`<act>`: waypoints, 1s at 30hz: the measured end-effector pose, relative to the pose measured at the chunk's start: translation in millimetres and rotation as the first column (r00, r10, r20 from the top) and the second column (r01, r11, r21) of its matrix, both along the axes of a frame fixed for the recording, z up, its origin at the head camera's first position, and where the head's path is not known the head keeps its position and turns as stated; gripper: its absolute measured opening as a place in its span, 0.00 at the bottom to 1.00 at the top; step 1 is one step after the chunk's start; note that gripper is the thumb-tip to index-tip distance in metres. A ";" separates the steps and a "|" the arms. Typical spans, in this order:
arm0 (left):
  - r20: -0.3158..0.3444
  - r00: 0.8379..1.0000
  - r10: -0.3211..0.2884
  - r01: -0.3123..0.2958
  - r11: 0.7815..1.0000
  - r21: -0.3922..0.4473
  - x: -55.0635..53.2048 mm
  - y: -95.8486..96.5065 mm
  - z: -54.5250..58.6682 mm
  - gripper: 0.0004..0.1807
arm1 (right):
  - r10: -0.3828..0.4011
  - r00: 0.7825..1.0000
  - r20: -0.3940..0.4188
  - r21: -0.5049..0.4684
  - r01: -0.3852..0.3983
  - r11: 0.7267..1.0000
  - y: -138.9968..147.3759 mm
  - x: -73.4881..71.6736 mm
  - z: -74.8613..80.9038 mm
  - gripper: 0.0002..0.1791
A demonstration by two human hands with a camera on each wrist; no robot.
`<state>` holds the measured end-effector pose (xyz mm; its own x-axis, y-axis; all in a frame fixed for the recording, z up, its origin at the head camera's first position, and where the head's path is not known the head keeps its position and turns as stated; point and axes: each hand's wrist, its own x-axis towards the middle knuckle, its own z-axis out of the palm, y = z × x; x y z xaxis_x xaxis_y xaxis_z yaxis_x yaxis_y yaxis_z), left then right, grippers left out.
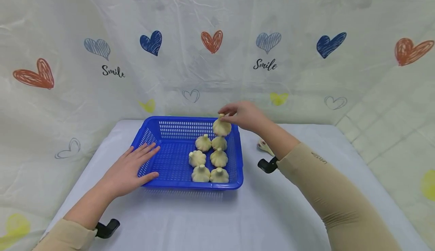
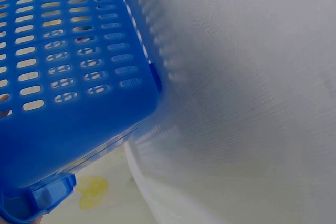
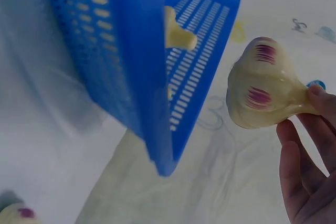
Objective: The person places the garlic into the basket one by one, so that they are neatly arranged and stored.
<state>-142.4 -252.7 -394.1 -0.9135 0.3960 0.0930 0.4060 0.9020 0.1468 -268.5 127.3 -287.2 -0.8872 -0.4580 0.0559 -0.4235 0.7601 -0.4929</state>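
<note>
Over the back right corner of a blue plastic basket [image 1: 163,186], my right hand [image 1: 246,116] pinches a garlic bulb [image 1: 222,127] by its stem. The right wrist view shows this held bulb [image 3: 260,85] with purple streaks, thumb and fingers at its neck, beyond the basket's blue rim [image 3: 152,103]. Several cream garlic bulbs [image 1: 219,158] sit in two columns along the basket's right side. My left hand [image 1: 125,170] lies at the basket's left rim, fingers straight and spread. The left wrist view shows mostly the slotted basket wall [image 2: 79,103].
Another garlic bulb [image 1: 264,146] lies on the white-covered table [image 1: 272,205] right of the basket, partly hidden by my right forearm. Behind the table hangs a pale sheet [image 1: 234,70] printed with hearts.
</note>
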 end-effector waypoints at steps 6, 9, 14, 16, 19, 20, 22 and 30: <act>0.000 1.000 0.006 -0.006 1.000 -0.006 -1.4 -1.0 -2.5 0.45 | 0.085 0.996 -0.013 0.008 -0.085 0.996 -32.9 -11.5 -2.5 0.15; 0.006 1.000 0.006 -0.006 1.000 -0.008 -1.9 -1.3 -2.8 0.45 | 0.119 0.993 -0.011 0.026 -0.119 0.993 -48.2 -16.0 -3.7 0.15; 0.022 1.000 0.012 -0.012 1.000 -0.016 -3.2 -1.8 -3.0 0.45 | 0.191 0.981 -0.036 0.111 -0.186 0.976 -73.6 -22.1 -7.9 0.15; 0.025 1.000 0.014 -0.013 1.000 -0.019 -3.9 -2.2 -3.5 0.46 | 0.217 0.976 -0.036 0.139 -0.210 0.968 -83.3 -23.8 -10.0 0.15; 0.019 1.000 0.013 -0.012 1.000 -0.018 -4.9 -3.3 -4.7 0.45 | 0.241 0.970 -0.026 0.164 -0.234 0.958 -97.1 -25.2 -12.4 0.15; 0.015 1.000 0.011 -0.010 1.000 -0.017 -5.2 -3.7 -5.0 0.45 | 0.246 0.969 -0.024 0.175 -0.238 0.955 -101.5 -25.8 -13.7 0.15; 0.007 1.000 0.007 -0.007 1.000 -0.017 -5.6 -4.3 -5.3 0.45 | 0.254 0.967 -0.020 0.198 -0.245 0.949 -109.5 -27.1 -16.8 0.15; -0.004 1.000 0.001 -0.001 1.000 -0.015 -7.1 -5.5 -7.3 0.45 | 0.307 0.952 -0.018 0.303 -0.287 0.909 -131.7 -32.5 -34.2 0.15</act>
